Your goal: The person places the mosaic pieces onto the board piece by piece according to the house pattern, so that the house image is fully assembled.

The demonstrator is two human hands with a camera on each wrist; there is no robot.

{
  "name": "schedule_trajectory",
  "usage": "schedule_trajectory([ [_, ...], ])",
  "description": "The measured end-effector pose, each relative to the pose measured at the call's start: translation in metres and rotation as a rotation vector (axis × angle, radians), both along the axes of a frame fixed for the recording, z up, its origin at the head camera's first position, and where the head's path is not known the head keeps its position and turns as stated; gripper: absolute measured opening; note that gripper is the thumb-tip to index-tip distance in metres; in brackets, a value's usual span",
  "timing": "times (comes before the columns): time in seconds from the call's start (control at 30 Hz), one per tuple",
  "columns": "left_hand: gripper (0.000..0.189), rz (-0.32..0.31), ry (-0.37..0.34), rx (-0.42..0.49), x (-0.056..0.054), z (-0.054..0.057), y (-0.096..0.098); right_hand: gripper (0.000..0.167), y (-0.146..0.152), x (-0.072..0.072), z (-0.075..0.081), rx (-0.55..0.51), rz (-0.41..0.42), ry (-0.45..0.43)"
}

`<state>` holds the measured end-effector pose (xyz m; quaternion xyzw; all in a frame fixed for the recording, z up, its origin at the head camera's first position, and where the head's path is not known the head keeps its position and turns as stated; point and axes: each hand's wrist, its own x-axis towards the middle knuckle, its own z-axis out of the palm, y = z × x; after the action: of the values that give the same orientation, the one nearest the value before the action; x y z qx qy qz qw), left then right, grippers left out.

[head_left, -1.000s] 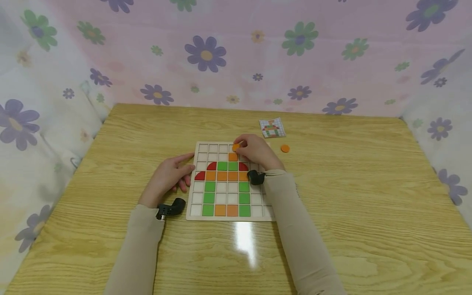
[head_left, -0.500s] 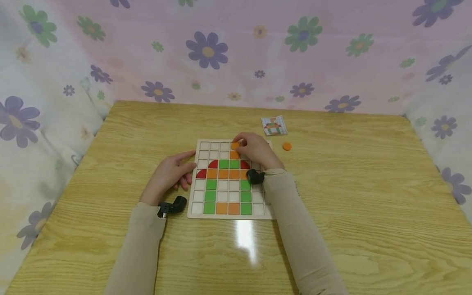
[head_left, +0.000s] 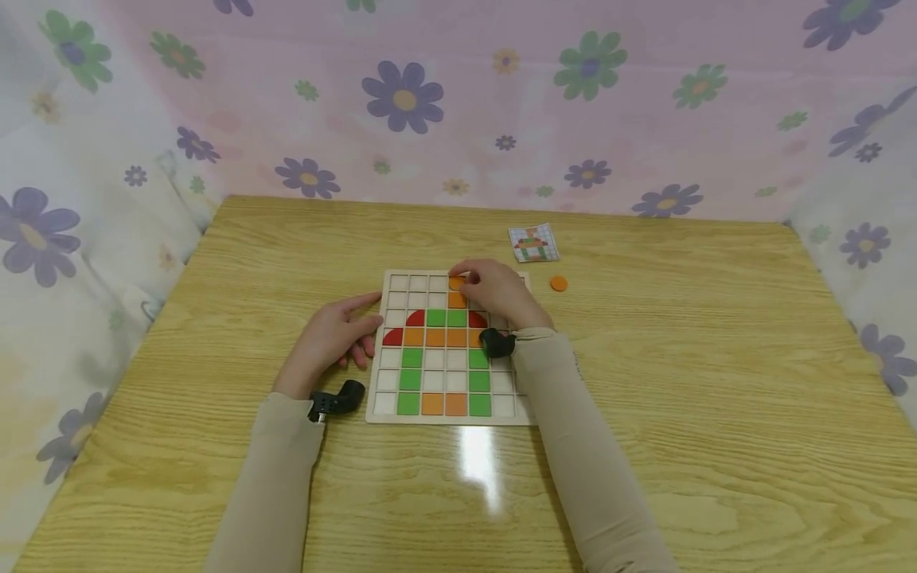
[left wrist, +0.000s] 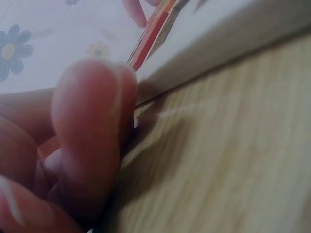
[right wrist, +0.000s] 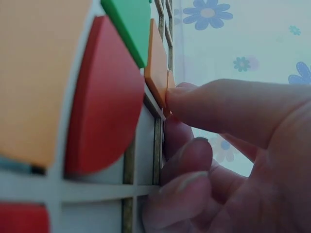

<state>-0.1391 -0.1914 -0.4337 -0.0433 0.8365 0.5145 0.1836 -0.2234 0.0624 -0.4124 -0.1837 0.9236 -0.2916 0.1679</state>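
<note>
In the head view, a wooden grid board (head_left: 433, 368) lies flat, with green, orange and red tiles in its cells. My right hand (head_left: 497, 293) pinches a small orange tile (head_left: 455, 282) at a cell in the far row, just beyond an orange square tile (head_left: 457, 300). Fingers partly hide the pinched tile, which looks round. In the right wrist view, the thumb and fingertips meet at it, behind a red quarter-round tile (right wrist: 109, 102). My left hand (head_left: 325, 342) touches the board's left edge with its thumb and forefinger. Its other fingers hang loosely there.
A round orange tile (head_left: 559, 283) lies on the wooden table (head_left: 702, 358), right of the board. Behind it is a small pattern card (head_left: 533, 243). A flowered cloth (head_left: 458, 103) hangs at the table's back. Each wrist carries a black camera (head_left: 340, 398).
The right fingers have lowered slightly with the orange tile onto the far-row cell. The whole scene has shifted a little in view; the left hand stays at the board's edge.
</note>
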Motion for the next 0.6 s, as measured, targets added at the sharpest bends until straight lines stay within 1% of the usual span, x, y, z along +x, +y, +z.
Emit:
schedule_trajectory([
  [0.13, 0.048, 0.002, -0.013, 0.000, 0.000, 0.001, 0.000, 0.030, 0.002, 0.000, -0.001, -0.026, 0.005, -0.009],
  [0.27, 0.048, 0.007, -0.021, 0.011, 0.000, 0.001, 0.001, 0.034, 0.007, 0.000, -0.001, -0.080, 0.013, -0.034],
  [0.43, 0.048, 0.001, -0.006, 0.006, -0.001, -0.001, 0.000, 0.035, 0.014, -0.001, 0.001, -0.135, 0.025, -0.060],
  [0.6, 0.048, 0.010, -0.018, 0.016, -0.001, -0.001, -0.001, 0.035, 0.025, -0.001, 0.006, -0.181, 0.000, -0.121],
])
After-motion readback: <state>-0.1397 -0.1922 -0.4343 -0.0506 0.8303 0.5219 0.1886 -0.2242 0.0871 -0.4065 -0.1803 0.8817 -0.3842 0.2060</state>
